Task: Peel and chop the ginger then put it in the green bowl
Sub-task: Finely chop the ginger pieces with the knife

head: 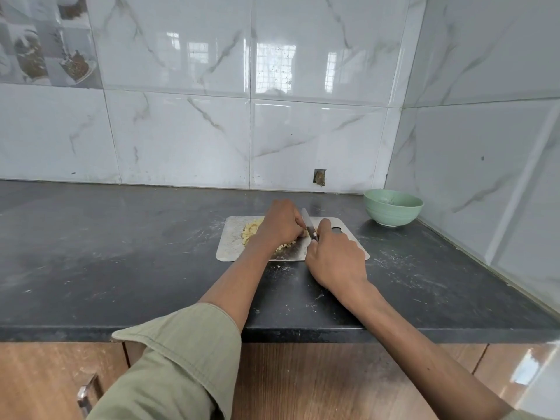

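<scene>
Chopping stage here. Right hand [335, 257] grips the knife [309, 225], blade down on the steel board [230, 241]. Left hand [280, 222] is curled over the ginger [251, 231], holding the piece right against the blade. I'd keep those fingertips tucked and the cuts short. Chopped bits pile just left of its fingers; green bowl [393, 207] sits well off right of both hands.
</scene>
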The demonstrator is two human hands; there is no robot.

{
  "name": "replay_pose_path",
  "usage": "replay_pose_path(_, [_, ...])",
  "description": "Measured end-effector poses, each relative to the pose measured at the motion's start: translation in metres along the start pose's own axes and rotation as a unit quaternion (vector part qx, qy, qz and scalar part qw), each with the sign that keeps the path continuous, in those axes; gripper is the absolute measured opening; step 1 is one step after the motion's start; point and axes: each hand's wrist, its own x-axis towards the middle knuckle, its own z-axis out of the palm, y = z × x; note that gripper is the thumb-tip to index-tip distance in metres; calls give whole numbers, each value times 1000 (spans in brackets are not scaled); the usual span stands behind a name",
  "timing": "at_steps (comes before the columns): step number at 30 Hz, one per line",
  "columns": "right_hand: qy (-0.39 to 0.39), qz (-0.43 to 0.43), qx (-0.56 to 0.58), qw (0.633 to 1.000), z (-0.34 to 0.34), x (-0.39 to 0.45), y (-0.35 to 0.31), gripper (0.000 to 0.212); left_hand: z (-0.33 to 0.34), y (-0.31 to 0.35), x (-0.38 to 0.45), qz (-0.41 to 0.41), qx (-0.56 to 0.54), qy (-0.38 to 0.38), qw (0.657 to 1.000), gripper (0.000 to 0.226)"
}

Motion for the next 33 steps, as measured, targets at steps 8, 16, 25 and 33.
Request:
replay_pose_path(8, [-15,-12,-9,1000,2,3,-1,23,1,-2,0,2,-4,-8,1000,14])
replay_pose_path(16, [-34,-14,2,999,2,12,1,21,-2,1,-4,12,-11,-16,1000,16])
replay_pose_path(25, [-1,-19,-47,999,1,1,-2,26,2,-1,-2,-1,-18,-3,1000,14])
replay_pose_path(33, [-16,14,-39,999,1,3,-2,29,1,0,-1,1,-8,1,1000,9])
